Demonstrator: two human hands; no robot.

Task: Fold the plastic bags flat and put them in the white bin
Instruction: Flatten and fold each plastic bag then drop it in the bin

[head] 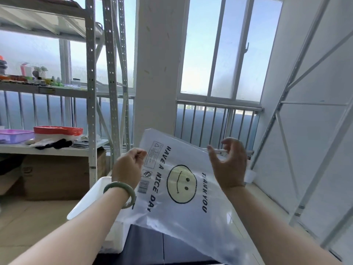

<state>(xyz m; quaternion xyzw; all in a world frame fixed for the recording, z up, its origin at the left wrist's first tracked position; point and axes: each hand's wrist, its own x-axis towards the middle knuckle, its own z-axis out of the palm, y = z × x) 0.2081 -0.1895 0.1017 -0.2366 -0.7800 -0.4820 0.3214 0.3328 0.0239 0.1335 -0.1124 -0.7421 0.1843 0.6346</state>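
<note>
**Smiley bag held up over the bin's corner**

A grey perforated steel shelving rack stands to the left. It carries a red slotted plastic basket, a purple plastic tray and a crumpled black cloth, with brown cardboard boxes beneath. A white square pillar and a metal-barred window railing close off the front, and a white braced frame lines the right side.

Between these, the translucent plastic bag printed with a yellow smiley face hangs in open air, spread flat and tilted. Its lower edge droops over a dark smooth surface.

The left hand, with a pale green bangle on its wrist, pinches the bag's left edge with curled fingers. The right hand pinches the bunched top edge between thumb and forefinger, its other fingers loosely curled.

The white rectangular plastic bin sits below the left wrist, partly hidden by the arm and the bag.
</note>
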